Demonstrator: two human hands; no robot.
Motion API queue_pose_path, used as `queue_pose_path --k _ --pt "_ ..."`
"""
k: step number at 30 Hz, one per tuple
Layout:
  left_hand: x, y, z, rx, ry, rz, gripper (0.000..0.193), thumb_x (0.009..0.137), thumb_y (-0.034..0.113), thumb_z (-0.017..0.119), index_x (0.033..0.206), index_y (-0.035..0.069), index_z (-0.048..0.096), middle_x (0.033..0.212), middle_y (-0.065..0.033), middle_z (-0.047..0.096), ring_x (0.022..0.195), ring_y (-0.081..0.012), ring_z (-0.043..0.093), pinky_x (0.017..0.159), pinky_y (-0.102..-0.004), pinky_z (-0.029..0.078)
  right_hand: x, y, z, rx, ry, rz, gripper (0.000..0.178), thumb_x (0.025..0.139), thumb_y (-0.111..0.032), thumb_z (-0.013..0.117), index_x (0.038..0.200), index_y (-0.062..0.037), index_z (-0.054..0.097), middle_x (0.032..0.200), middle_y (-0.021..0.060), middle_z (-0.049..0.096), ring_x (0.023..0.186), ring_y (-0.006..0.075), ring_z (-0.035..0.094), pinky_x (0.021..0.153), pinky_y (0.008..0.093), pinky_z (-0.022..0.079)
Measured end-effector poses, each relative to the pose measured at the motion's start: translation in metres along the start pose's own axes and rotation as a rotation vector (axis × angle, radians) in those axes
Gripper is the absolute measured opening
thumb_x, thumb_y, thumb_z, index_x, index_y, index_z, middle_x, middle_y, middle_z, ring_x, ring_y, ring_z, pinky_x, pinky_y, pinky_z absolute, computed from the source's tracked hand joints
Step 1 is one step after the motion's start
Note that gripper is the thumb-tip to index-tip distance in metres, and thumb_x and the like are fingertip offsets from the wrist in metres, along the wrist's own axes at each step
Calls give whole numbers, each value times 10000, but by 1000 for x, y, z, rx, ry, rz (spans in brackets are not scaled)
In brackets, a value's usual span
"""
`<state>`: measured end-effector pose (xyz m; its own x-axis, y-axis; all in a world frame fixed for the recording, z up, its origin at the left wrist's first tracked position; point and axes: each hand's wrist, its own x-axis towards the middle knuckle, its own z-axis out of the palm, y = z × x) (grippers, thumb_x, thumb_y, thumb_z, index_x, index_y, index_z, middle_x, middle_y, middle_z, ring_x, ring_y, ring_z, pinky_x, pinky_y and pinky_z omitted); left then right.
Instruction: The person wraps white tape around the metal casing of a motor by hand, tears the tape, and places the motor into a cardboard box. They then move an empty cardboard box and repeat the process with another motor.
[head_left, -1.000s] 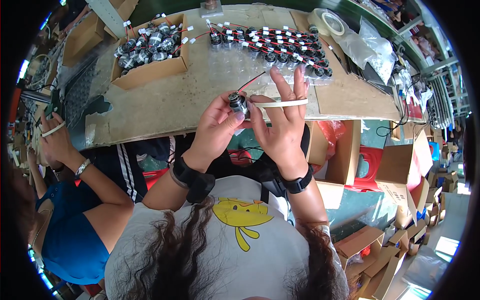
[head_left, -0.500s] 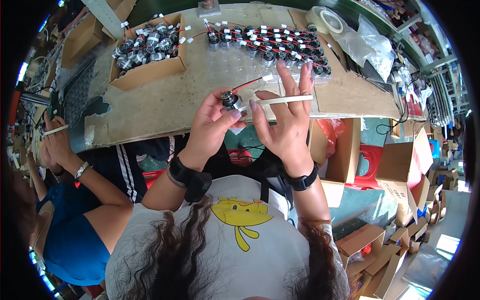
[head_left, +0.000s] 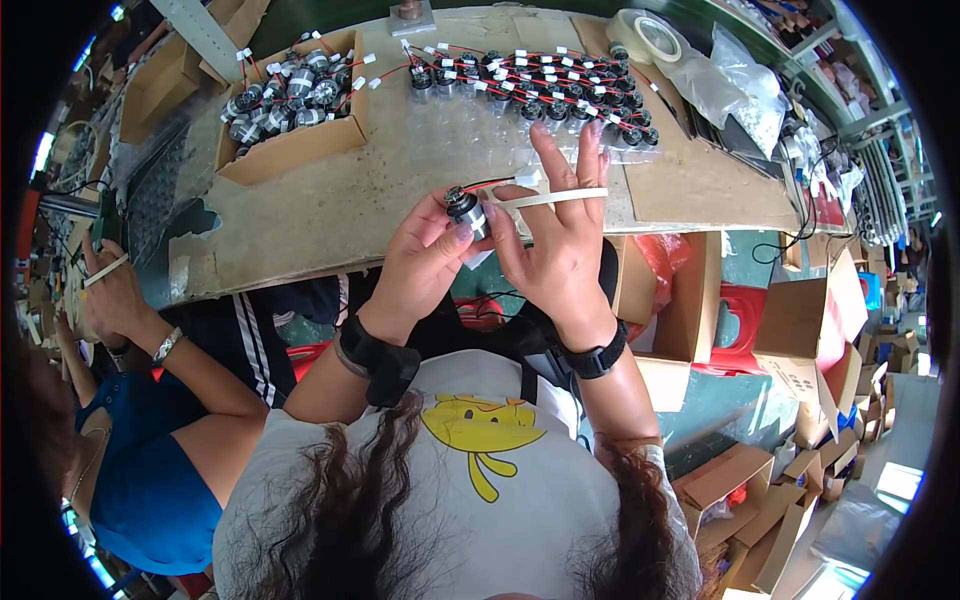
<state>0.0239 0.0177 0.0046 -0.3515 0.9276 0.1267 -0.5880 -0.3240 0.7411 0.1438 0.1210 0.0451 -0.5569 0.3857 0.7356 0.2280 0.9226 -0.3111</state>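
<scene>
Between the thumb and fingers of my left hand (head_left: 412, 262) is a small cylindrical motor (head_left: 466, 212), tilted, with a black end, a silver body and a pale band round it. Its red and black wires run right to a white connector (head_left: 527, 178). My right hand (head_left: 562, 255) is beside it, thumb and forefinger closed at the motor's right side, the other fingers raised. A flat off-white strip (head_left: 560, 197) lies across these fingers, gripped by them. Beyond, several wired motors (head_left: 530, 85) stand in rows on a clear plastic tray (head_left: 445, 135).
An open cardboard box (head_left: 295, 155) of similar motors stands on the worktable (head_left: 300, 215) at the far left. A tape roll (head_left: 657, 38) and plastic bags (head_left: 745, 90) lie far right. Cartons (head_left: 690, 300) and a red stool (head_left: 735, 325) stand below right. A co-worker's hands (head_left: 112, 297) are at left.
My right hand has moved slightly left, its thumb and forefinger now at the motor. The motor has turned a little, showing more of its silver body, and its connector sits lower.
</scene>
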Motion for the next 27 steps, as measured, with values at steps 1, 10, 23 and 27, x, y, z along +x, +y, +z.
queue_pose_path --k 1,10,23,27 --pt "1 -1 -1 9 -5 23 370 921 58 566 1272 50 448 1247 -79 532 1104 -182 558 941 -380 498 -1 1 1 1 -1 1 151 770 -142 722 894 -60 697 1397 190 459 1391 445 242 1094 575 210" --pt "-1 8 -12 -33 4 -90 370 917 70 573 1262 51 441 1227 -87 557 1050 -184 591 881 -355 525 -2 11 -7 725 -78 419 153 786 -74 704 938 -63 716 1413 165 453 1416 436 171 1113 484 236" --pt "-5 8 -5 9 -8 -46 343 915 78 580 1235 48 459 1228 -82 554 1095 -178 571 925 -360 503 2 4 -6 89 54 12 158 722 -32 737 873 -59 699 1420 147 439 1406 469 159 1119 547 205" --pt "-4 5 -8 -1 -29 -28 342 916 86 584 1235 49 467 1227 -71 547 1130 -175 549 954 -365 484 1 4 1 75 85 -13 158 714 -49 750 852 -58 673 1400 157 455 1390 469 209 1094 577 233"
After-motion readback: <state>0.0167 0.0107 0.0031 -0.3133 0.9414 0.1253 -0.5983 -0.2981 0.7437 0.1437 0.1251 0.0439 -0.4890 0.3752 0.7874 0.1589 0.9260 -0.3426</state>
